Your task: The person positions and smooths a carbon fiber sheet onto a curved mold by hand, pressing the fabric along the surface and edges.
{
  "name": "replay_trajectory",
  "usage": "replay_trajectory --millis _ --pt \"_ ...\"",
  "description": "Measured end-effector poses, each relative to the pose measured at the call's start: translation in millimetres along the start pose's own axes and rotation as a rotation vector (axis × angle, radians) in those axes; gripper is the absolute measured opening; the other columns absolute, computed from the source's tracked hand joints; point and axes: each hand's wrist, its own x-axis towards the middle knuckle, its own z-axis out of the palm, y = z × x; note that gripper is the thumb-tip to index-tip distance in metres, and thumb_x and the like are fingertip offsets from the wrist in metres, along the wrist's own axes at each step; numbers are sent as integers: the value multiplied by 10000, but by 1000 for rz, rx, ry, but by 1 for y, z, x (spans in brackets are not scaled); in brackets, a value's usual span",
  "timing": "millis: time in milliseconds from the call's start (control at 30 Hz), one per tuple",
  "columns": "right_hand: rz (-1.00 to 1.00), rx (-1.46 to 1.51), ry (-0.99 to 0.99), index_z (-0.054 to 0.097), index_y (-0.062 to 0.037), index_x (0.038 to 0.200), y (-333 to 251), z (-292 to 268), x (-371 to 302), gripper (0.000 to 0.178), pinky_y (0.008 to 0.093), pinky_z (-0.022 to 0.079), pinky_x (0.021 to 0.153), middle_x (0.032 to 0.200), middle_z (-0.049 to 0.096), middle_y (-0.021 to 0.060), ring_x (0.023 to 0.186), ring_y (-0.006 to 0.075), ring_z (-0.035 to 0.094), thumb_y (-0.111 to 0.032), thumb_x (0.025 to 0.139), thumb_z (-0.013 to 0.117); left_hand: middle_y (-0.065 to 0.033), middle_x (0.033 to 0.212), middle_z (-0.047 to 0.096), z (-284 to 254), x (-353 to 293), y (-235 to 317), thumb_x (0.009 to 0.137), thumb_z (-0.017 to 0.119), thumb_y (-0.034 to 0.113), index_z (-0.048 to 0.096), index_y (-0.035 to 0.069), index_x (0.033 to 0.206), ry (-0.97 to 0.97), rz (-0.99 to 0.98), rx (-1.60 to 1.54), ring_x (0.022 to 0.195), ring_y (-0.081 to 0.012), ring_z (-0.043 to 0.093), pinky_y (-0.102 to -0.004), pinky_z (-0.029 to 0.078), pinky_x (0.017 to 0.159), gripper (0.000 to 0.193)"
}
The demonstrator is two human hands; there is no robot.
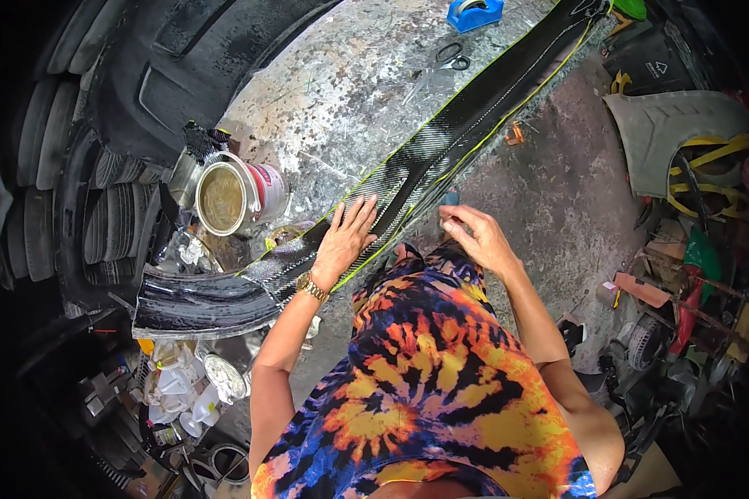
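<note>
A long black woven carbon-fibre panel point(466, 125) with a yellow-green edge lies diagonally across a scratched metal table point(349, 91). Its lower end curves into a glossy black piece point(200, 299). My left hand point(345, 237) lies flat on the panel with fingers spread; a gold watch is on its wrist. My right hand point(474, 233) hovers just off the panel's near edge, fingers loosely curled, holding nothing that I can see.
An open tin of resin-like liquid point(229, 195) stands on the table's left. Scissors point(441, 66) and a blue tape dispenser point(474, 12) lie at the far end. Large tyres point(116, 108) are at left. Plastic cups point(179, 387) and clutter fill the floor.
</note>
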Motion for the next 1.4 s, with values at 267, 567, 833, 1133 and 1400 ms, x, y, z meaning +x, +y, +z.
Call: replay_trajectory --millis 267,567,833,1133,1400 --pt "-5 29 -31 651 -14 1193 -9 9 7 338 372 535 815 1101 696 139 946 277 687 -264 968 617 -33 1624 273 -2 -32 -13 979 483 464 464 87 1458 -1 54 40 1483 -220 264 -448 219 1203 609" --pt "-379 -85 -475 634 13 1144 -40 94 13 306 436 505 921 1086 643 163 1054 350 625 -191 915 637 -39 1625 276 -10 -66 -28 988 469 452 432 83 1478 -5 71 43 1492 -202 250 -428 201 1210 615" --pt "-330 -62 -495 633 15 1097 -34 123 15 257 447 494 906 1053 627 159 1035 352 618 -163 911 629 -37 1628 273 -11 -94 -38 984 468 474 428 102 1481 -30 38 53 1503 -203 231 -425 181 1218 621" --pt "-467 -430 -402 567 -60 1037 -17 148 29 255 436 417 901 1041 543 95 1032 283 532 -161 841 694 -45 1618 287 -17 -118 -53 963 485 506 427 114 1476 -41 54 90 1491 -221 254 -433 193 1218 648" --pt "-455 -400 -386 579 -67 1025 -6 143 35 241 411 415 887 1013 542 88 1014 273 531 -156 838 702 -35 1623 278 -26 -142 -65 946 503 530 416 119 1482 -92 19 61 1490 -218 253 -433 196 1211 682"
